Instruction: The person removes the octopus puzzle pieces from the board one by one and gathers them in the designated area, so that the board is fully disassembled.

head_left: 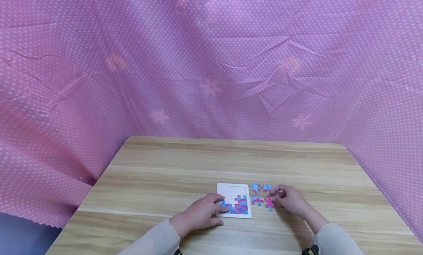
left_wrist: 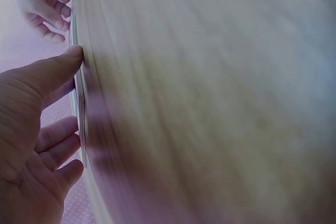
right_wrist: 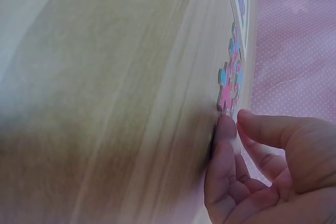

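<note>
A square white-bordered puzzle board point(head_left: 233, 216) lies flat on the table, with joined blue, purple and pink pieces point(head_left: 240, 208) along its lower and right part. My left hand point(head_left: 202, 213) rests at the board's left edge, fingertips over the border and the pieces. Just right of the board lie several loose puzzle pieces point(head_left: 256, 200). At the right side of a mostly pink puzzle piece point(head_left: 269, 202) is my right hand point(head_left: 290, 200), thumb and fingers bent. In the right wrist view the fingertips point(right_wrist: 226, 127) meet that puzzle piece's near edge, with a small gap to the thumb.
The light wooden table point(head_left: 158, 174) has rounded far corners. A pink dotted cloth point(head_left: 211, 82) hangs behind it and on both sides. Loose pieces sit close to the board's right border, between it and the right hand.
</note>
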A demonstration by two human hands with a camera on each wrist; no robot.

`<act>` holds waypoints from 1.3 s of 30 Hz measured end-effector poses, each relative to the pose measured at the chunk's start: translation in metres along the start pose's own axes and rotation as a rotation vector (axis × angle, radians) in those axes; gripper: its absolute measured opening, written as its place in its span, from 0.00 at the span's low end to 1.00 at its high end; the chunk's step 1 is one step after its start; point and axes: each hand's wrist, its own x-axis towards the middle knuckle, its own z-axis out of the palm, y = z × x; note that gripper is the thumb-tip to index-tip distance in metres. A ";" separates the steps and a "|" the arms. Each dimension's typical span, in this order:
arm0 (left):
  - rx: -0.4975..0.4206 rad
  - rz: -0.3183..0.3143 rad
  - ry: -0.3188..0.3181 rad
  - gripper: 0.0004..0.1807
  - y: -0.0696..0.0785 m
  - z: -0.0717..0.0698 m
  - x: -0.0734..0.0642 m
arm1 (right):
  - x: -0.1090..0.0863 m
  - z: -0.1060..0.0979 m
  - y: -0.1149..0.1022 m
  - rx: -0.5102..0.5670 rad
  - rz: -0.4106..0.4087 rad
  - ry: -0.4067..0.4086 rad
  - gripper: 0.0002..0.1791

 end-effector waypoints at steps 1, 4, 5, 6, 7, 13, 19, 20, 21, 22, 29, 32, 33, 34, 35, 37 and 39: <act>0.004 0.003 0.003 0.24 0.000 0.000 0.000 | 0.001 0.000 -0.001 0.000 0.006 0.003 0.09; 0.014 0.007 0.012 0.24 -0.002 -0.002 0.000 | 0.003 0.002 -0.004 0.001 0.004 0.006 0.08; 0.015 0.008 0.014 0.24 -0.002 -0.002 0.000 | 0.004 0.003 -0.006 0.007 0.000 0.009 0.07; 0.018 0.009 0.017 0.24 -0.002 -0.003 0.000 | 0.006 0.004 -0.008 0.015 -0.004 0.009 0.07; 0.017 0.009 0.018 0.24 -0.003 -0.003 0.000 | 0.007 0.006 -0.009 0.019 -0.011 0.010 0.07; 0.018 0.029 0.036 0.24 -0.004 -0.003 0.001 | 0.014 0.017 -0.022 0.054 -0.058 0.010 0.08; 0.030 0.044 0.055 0.24 -0.001 -0.001 0.008 | 0.022 0.031 -0.031 0.084 -0.156 -0.047 0.09; 0.031 0.052 0.057 0.24 0.000 -0.001 0.010 | 0.023 0.033 -0.033 0.074 -0.171 -0.049 0.09; 0.034 0.060 0.062 0.24 0.001 0.000 0.012 | 0.025 0.035 -0.034 0.066 -0.180 -0.052 0.09; 0.035 0.068 0.065 0.24 0.001 0.001 0.014 | 0.026 0.037 -0.035 0.052 -0.189 -0.054 0.09; 0.049 0.093 0.089 0.25 0.008 0.005 0.022 | 0.031 0.046 -0.042 0.002 -0.241 -0.079 0.09; 0.058 0.091 0.080 0.25 0.009 0.005 0.025 | 0.033 0.046 -0.042 0.004 -0.276 -0.106 0.09; 0.063 0.093 0.078 0.25 0.010 0.005 0.026 | 0.034 0.046 -0.042 0.006 -0.288 -0.116 0.09; 0.065 0.092 0.071 0.25 0.010 0.005 0.027 | 0.035 0.046 -0.042 -0.003 -0.297 -0.122 0.09; 0.064 0.088 0.064 0.24 0.010 0.005 0.027 | 0.036 0.046 -0.042 -0.006 -0.305 -0.129 0.08; 0.063 0.083 0.054 0.24 0.010 0.004 0.028 | 0.037 0.046 -0.042 -0.017 -0.309 -0.141 0.08; 0.062 0.076 0.049 0.24 0.010 0.003 0.029 | 0.038 0.045 -0.042 -0.026 -0.314 -0.148 0.08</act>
